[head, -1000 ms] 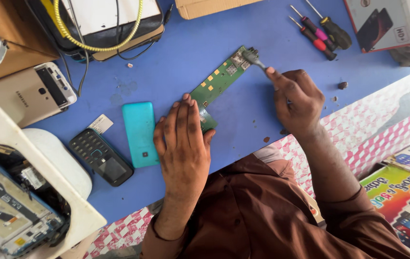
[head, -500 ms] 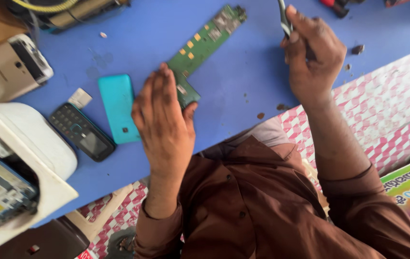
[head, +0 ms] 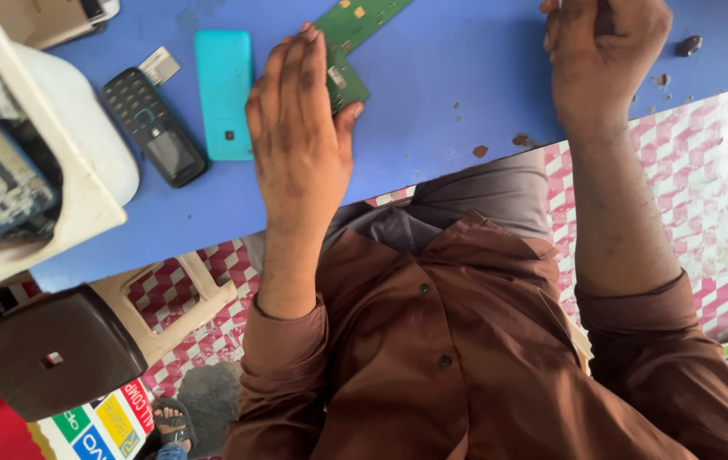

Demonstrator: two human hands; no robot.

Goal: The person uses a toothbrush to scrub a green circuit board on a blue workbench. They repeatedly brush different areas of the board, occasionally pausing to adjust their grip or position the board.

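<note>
My left hand (head: pixel 300 136) lies flat, fingers together, on the near end of a long green circuit board (head: pixel 355 34), pinning it to the blue tabletop (head: pixel 466 102). The thumb rests at the board's corner. My right hand (head: pixel 607 51) is closed in a fist at the top right, off the board; only a sliver of the thin metal tool it grips shows at the frame's upper edge. My brown shirt fills the lower middle of the view.
A teal phone back cover (head: pixel 223 81) and a black keypad phone (head: pixel 151 128) lie left of my left hand. A white tray (head: pixel 83 170) of phone parts stands at the far left. Pink-and-white checkered cloth (head: pixel 705 170) covers the right. A dark stool (head: pixel 49 353) is below.
My right hand has lifted the tool off the far end of the board and drawn back to the right. My left hand stays on the board. The view has tilted down toward my body.
</note>
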